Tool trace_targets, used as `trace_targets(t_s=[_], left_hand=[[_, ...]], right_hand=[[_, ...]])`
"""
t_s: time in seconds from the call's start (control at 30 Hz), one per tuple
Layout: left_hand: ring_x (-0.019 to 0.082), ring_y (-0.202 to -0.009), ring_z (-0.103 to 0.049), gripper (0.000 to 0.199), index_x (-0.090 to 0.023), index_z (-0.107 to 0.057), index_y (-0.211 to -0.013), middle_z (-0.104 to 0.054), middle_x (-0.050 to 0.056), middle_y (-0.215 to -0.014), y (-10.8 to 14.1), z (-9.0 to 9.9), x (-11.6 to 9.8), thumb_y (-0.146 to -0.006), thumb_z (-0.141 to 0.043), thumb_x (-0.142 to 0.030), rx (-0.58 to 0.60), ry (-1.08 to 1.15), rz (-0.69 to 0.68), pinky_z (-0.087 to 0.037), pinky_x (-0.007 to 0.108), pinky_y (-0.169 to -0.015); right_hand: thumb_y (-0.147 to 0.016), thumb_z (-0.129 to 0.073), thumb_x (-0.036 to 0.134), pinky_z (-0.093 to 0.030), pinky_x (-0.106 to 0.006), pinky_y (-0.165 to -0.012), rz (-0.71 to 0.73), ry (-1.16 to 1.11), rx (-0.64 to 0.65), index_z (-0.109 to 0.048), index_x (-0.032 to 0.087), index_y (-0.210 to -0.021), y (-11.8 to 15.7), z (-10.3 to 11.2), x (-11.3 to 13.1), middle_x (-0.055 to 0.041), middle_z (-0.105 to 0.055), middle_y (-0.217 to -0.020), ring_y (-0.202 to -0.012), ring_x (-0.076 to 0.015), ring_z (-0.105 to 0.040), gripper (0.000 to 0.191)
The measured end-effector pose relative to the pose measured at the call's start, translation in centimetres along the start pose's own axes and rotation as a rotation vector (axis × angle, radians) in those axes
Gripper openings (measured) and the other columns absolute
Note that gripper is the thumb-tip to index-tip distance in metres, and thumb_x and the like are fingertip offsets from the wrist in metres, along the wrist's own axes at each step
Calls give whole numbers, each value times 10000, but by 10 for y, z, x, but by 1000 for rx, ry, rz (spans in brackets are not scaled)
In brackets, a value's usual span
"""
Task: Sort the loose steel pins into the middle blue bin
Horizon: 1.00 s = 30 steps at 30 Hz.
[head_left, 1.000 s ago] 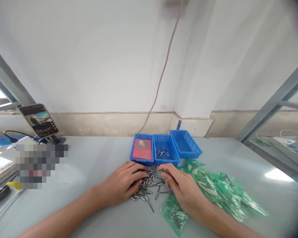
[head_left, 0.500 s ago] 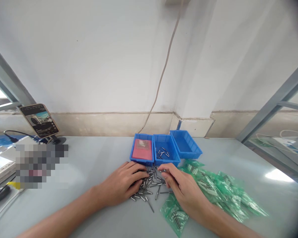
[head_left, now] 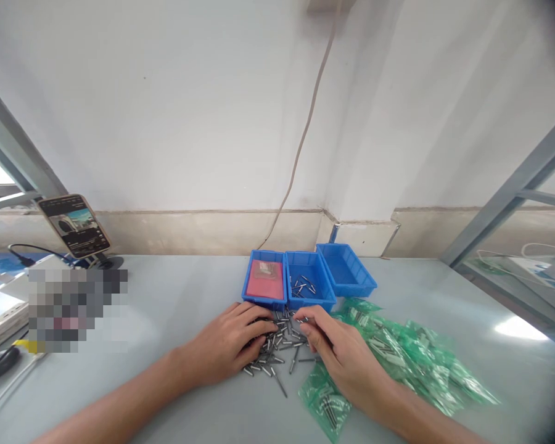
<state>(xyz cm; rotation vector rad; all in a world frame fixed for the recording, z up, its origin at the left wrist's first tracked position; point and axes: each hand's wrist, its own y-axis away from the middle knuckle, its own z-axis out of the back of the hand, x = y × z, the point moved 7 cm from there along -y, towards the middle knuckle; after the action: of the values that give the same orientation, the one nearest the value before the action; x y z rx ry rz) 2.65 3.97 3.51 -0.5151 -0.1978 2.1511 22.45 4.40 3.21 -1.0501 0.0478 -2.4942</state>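
Loose metal rivets (head_left: 281,340) lie in a pile on the grey table, in front of the blue bins. My left hand (head_left: 235,338) rests on the pile's left side with its fingers curled over some rivets; what its fingertips hold is hidden. At the pile's right side my right hand (head_left: 335,348) has thumb and forefinger curled close together, and anything between them is too small to make out. The middle blue bin (head_left: 326,290) contains several rivets. A small green bag (head_left: 324,401) of metal parts lies by my right wrist.
A left blue bin (head_left: 246,280) holds a pink sheet (head_left: 264,287) with a small clear packet. Another blue bin (head_left: 346,271) stands at the right. Green bags (head_left: 416,357) are heaped beyond my right forearm. A phone (head_left: 75,226) stands on a holder at the left.
The thumb of my right hand has shifted slightly towards the pile. My left hand has stayed in place.
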Motion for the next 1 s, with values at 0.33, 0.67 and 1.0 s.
trace_targets(t_s=[0.33,0.67,1.0], left_hand=[[245,-1236,-648,339,-239,-645,-1397,-690,83,-1359,2,0,1,-1088,-537,-149,-21,1,-10,-551,403,-1068],[246,-1243,-635,333,-236,-633,-1400,-676,80,-1373,1,-2,2,-1094,-532,-151,3,4,1,-534,412,-1072],[241,-1238,-643,332,-233,-641,-1392,-684,82,-1365,1,-1,1,-1087,-541,-149,-15,4,-13,-539,404,-1073]], right_hand=[[-1162,-382,419,-460,-292,-629,20,-1,11,-639,286,-1198,0,-3,-3,37,-623,-745,-647,-181,-579,292],[-1166,-397,427,-449,-295,-659,27,-11,34,-628,293,-1203,2,-4,-1,39,-658,-793,-679,-180,-601,270],[-1164,-415,386,-426,-281,-640,70,34,91,-636,287,-1191,0,-7,5,28,-686,-817,-701,-178,-622,244]])
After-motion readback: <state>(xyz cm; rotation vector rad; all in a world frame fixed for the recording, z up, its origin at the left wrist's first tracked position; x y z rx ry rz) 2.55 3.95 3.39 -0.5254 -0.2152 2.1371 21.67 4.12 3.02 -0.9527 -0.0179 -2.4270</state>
